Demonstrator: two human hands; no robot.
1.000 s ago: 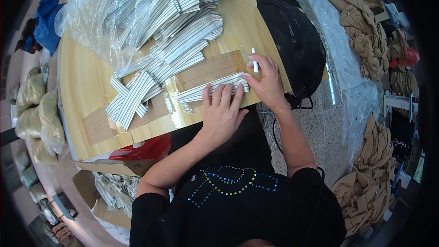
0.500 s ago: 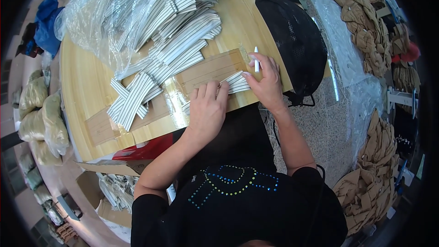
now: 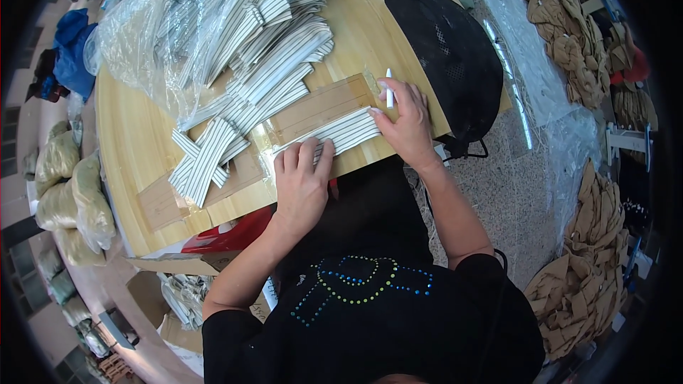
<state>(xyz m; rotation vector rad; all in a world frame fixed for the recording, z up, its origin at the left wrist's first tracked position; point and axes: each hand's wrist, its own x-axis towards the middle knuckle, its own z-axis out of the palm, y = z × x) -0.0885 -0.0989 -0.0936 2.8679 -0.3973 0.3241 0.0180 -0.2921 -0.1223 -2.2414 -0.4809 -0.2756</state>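
- A striped strip [image 3: 348, 129] lay flat and lengthwise along the near side of a lined cardboard piece [image 3: 324, 108], close to the near edge of the tabletop [image 3: 356, 28].
- The left hand [image 3: 302, 188] rested its fingertips on the strip's left part; its grip was not closed around anything, the fingers loosely bent and pressing from above.
- The right hand [image 3: 407, 126] had its thumb at the strip's right end, while its grip was closed on a white pen [image 3: 389, 92], the narrow end pointing away from the person.
- As far as could be judged, this strip was laid out and smoothed along most of its length; whether it bore any pen mark was too small to tell.
- To the left, crossed strips [image 3: 208, 160] lay apart from the strip under the hands; whether they were finished could not be told.
- Beyond, a large heap of striped strips [image 3: 281, 60] lay partly under a clear plastic bag [image 3: 146, 46], not spread out singly, so much seemed left.
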